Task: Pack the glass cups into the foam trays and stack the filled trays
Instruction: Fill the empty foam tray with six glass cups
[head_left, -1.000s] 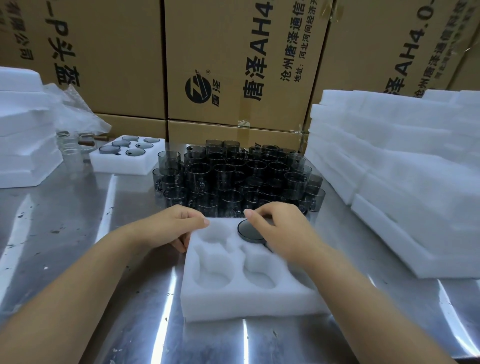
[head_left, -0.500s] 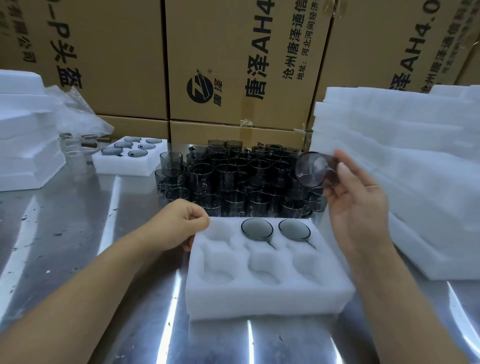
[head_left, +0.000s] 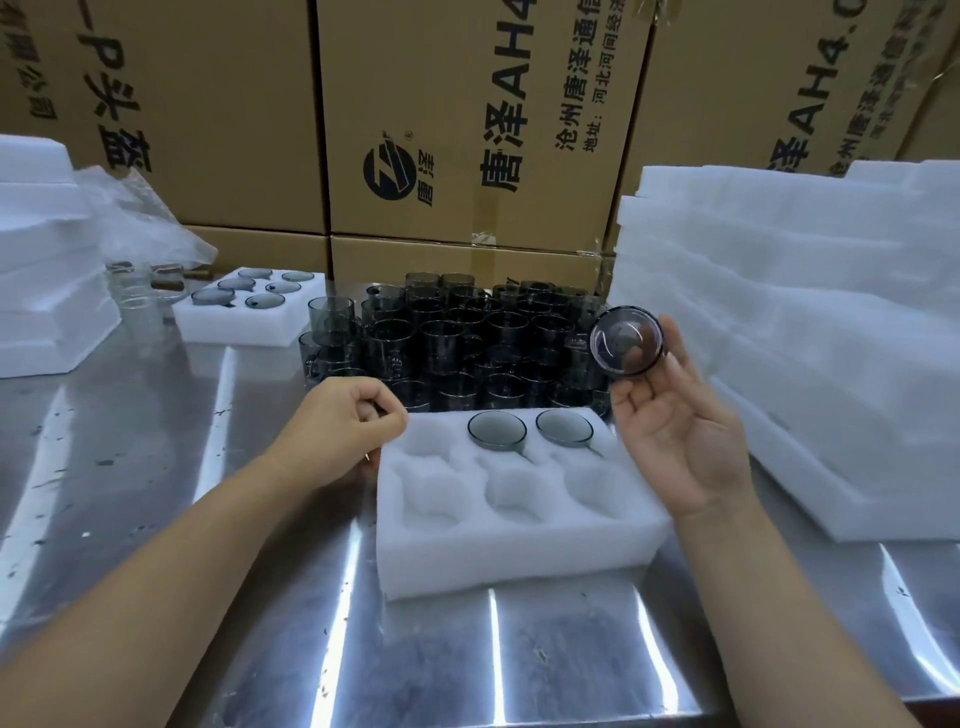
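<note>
A white foam tray (head_left: 519, 540) with six pockets lies on the steel table in front of me. Two smoky glass cups (head_left: 497, 429) sit in its far middle and far right pockets; the other pockets are bare. My right hand (head_left: 675, 431), palm up, holds another grey glass cup (head_left: 627, 340) at its fingertips, tipped on its side above the tray's far right corner. My left hand (head_left: 337, 426) rests with curled fingers against the tray's far left corner. A dense cluster of grey glass cups (head_left: 447, 343) stands just behind the tray.
A filled foam tray (head_left: 208, 325) sits at the back left, next to clear glasses (head_left: 135, 296) and a foam stack (head_left: 47, 260). A tall pile of foam trays (head_left: 810, 322) fills the right side. Cardboard boxes (head_left: 467, 119) wall off the back.
My right hand left a second cup in the tray, reached to the cluster and lifted a new cup. It now holds that cup a little lower, palm turned up. The left hand stayed put.
</note>
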